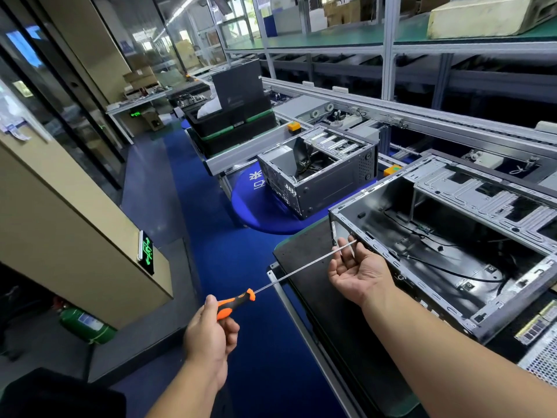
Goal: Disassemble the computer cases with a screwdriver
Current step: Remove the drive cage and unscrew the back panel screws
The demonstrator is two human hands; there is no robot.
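Nearest, the orange-and-black handle of a long screwdriver [235, 303] is gripped in the left hand [208, 333], the fingers curled round it. The thin shaft is carried up and to the right across the black desk [313, 285] edge. Further along, the shaft is steadied by the right hand [357, 273], palm up, with the fingertips pinched lightly round the metal near the tip; the rest of that grip is held loosely open. The tip is set against the near left corner of the open computer case [446, 245], which lies on the desk with its side panel off and black cables showing inside.

The step in hand is judged to be the seating of the tip on a corner screw; the screw itself cannot be made out. Next, the tip would need to be held square and the handle turned.

Farther off, a second open case [319, 173] is seen on the conveyor line.
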